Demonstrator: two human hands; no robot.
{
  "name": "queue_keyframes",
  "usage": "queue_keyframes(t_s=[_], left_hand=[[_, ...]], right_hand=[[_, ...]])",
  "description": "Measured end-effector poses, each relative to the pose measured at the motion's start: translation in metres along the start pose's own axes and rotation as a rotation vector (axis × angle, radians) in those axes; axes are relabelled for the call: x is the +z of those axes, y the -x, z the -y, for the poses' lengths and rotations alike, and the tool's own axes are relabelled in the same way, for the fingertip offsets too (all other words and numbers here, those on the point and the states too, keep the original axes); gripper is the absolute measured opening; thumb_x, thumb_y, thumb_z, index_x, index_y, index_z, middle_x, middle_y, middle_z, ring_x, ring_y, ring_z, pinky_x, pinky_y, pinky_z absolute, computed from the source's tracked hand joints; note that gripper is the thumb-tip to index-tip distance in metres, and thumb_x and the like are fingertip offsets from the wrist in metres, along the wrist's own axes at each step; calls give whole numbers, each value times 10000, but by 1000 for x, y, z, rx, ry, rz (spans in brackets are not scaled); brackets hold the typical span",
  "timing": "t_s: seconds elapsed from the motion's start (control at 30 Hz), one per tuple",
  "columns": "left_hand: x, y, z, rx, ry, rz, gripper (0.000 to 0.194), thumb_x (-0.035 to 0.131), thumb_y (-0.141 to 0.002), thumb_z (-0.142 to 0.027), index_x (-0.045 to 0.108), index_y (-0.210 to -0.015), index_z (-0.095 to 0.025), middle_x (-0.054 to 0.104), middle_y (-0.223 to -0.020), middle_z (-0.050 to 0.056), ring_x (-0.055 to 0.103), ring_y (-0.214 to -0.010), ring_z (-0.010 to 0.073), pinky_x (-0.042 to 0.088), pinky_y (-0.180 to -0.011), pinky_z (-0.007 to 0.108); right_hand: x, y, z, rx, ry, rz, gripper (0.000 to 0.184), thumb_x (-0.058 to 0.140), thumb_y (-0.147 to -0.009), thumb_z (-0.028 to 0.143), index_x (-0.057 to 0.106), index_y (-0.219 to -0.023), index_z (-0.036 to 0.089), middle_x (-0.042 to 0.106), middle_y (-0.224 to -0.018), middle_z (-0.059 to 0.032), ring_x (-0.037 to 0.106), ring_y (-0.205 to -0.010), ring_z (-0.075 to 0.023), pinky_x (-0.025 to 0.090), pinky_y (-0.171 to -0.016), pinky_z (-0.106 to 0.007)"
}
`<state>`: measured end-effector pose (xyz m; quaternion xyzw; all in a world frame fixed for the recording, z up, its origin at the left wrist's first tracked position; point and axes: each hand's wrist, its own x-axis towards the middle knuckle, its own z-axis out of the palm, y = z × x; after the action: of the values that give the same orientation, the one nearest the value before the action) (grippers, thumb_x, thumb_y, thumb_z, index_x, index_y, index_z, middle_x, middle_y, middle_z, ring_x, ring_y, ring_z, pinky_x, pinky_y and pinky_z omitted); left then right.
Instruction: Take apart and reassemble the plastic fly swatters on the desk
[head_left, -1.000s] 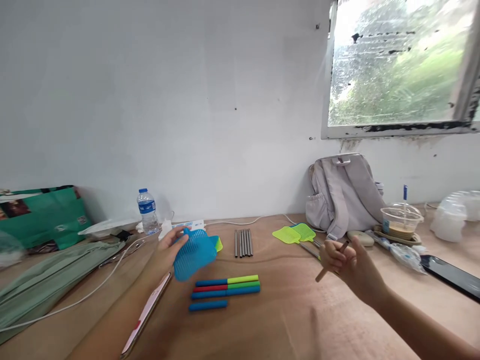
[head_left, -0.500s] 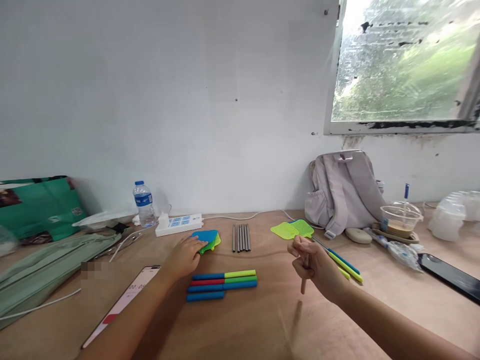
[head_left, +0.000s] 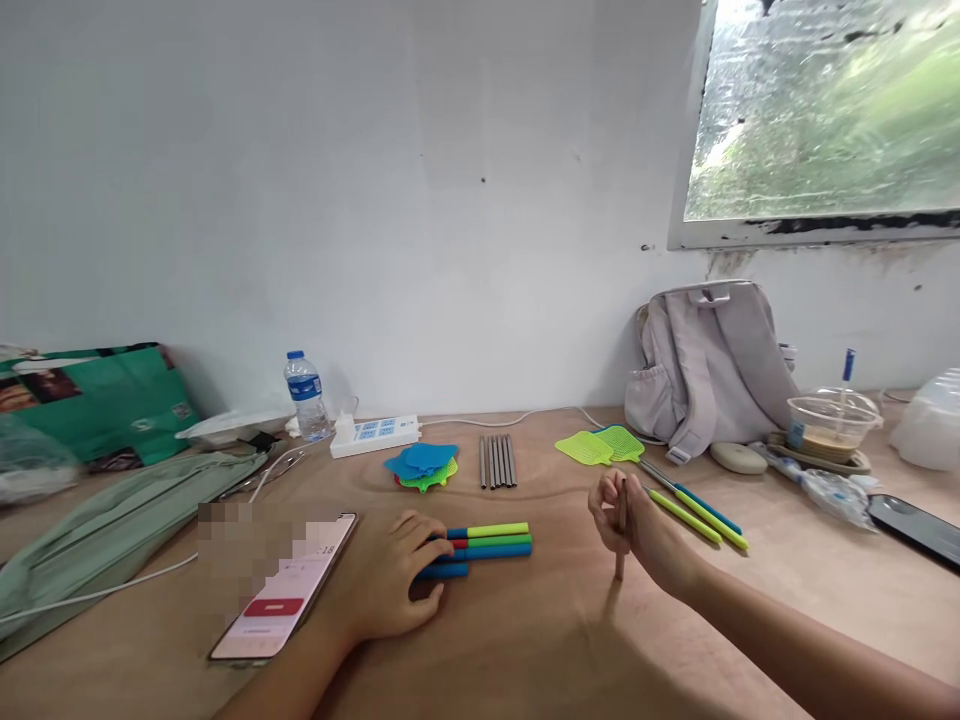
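My left hand (head_left: 394,572) rests over the left ends of several coloured handle tubes (head_left: 495,540), blue, yellow, green and red. Its fingers are spread and appear to touch them, hiding part of the tubes. My right hand (head_left: 626,520) is closed around a thin brown stick (head_left: 619,565), held upright with its lower end near the table. Beyond the tubes lies a row of several thin metal rods (head_left: 498,463). Fly swatter heads (head_left: 425,466) in blue, green and red are piled left of the rods. Two assembled-looking fly swatters (head_left: 585,448) with mesh heads lie behind my right hand.
A phone (head_left: 285,590) lies beside my left forearm. Along the wall stand a water bottle (head_left: 306,395), a power strip (head_left: 375,436), and a grey backpack (head_left: 712,365). A drink cup (head_left: 832,425) and a dark phone (head_left: 919,528) are at right.
My left hand has left the swatter heads and come toward me onto the handle tubes. My right hand still grips the stick, now turned slightly. The camera view has shifted a little.
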<state>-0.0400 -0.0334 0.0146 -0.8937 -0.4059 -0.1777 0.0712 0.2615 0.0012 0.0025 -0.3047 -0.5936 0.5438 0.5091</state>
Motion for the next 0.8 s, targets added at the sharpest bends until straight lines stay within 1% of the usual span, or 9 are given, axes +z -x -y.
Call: queue_keyframes(t_s=[0.07, 0.17, 0.27, 0.37, 0.47, 0.53, 0.6, 0.7, 0.8], left_hand=[[2, 3, 4, 10, 2, -8, 205, 524, -680, -190, 595, -868, -227, 565, -937, 30, 504, -880, 182, 369, -826, 332], [5, 8, 11, 13, 8, -13, 159, 492, -731, -181, 595, -843, -229, 572, -886, 23, 509, -822, 160, 375, -773, 299], [6, 11, 15, 18, 25, -8, 154, 475, -763, -184, 597, -844, -229, 589, -844, 14, 512, -788, 145, 366, -764, 288], [5, 10, 18, 28, 34, 2, 155, 476, -772, -189, 601, -853, -230, 607, -825, 4, 521, -784, 137, 343, -804, 300], [4, 8, 19, 37, 24, 11, 164, 467, -785, -202, 610, -859, -234, 617, -827, 4, 527, -776, 135, 340, -788, 295], [3, 7, 19, 40, 20, 16, 177, 453, -797, -214, 615, -864, -236, 619, -825, 5, 524, -760, 133, 343, -762, 286], [3, 7, 20, 39, 21, 16, 189, 441, -806, -222, 618, -870, -238, 621, -827, 6, 523, -756, 131, 340, -759, 285], [4, 6, 21, 35, 13, 17, 190, 441, -811, -231, 619, -876, -242, 625, -829, 4, 525, -763, 132, 336, -764, 287], [4, 7, 23, 26, 1, 29, 188, 444, -814, -248, 616, -890, -247, 626, -843, 4, 526, -776, 138, 334, -763, 291]], right_hand=[[0, 7, -12, 25, 104, 25, 342, 333, -817, 538, 292, -707, 217, 374, -577, 62, 299, -422, -72, 221, -409, -215], [-2, 10, -26, 105, 157, 96, 324, 449, -786, 476, 285, -688, 213, 335, -530, 83, 273, -407, -61, 209, -407, -203], [-7, 1, -36, 59, 180, 51, 233, 487, -759, 345, 307, -698, 211, 337, -568, 78, 296, -430, -62, 247, -427, -201], [-11, -19, -51, -37, 322, -74, 119, 466, -717, 227, 395, -811, 206, 443, -721, 28, 429, -567, -93, 359, -522, -228], [-13, -46, -72, -62, 519, -173, 241, 392, -721, 189, 435, -958, 198, 508, -884, -41, 513, -813, -159, 427, -705, -317], [-12, -67, -85, -73, 656, -227, 330, 354, -718, 159, 429, -1037, 185, 508, -1001, -89, 487, -975, -194, 395, -835, -373], [-9, -89, -96, -73, 713, -238, 393, 359, -695, 125, 432, -1078, 169, 495, -1066, -119, 447, -1058, -219, 347, -909, -408], [-3, -116, -105, -96, 755, -218, 466, 358, -668, 77, 438, -1119, 162, 496, -1094, -128, 420, -1096, -235, 319, -942, -425], [4, -132, -110, -157, 795, -174, 502, 343, -662, 46, 444, -1141, 158, 507, -1088, -130, 412, -1099, -241, 310, -944, -432]])
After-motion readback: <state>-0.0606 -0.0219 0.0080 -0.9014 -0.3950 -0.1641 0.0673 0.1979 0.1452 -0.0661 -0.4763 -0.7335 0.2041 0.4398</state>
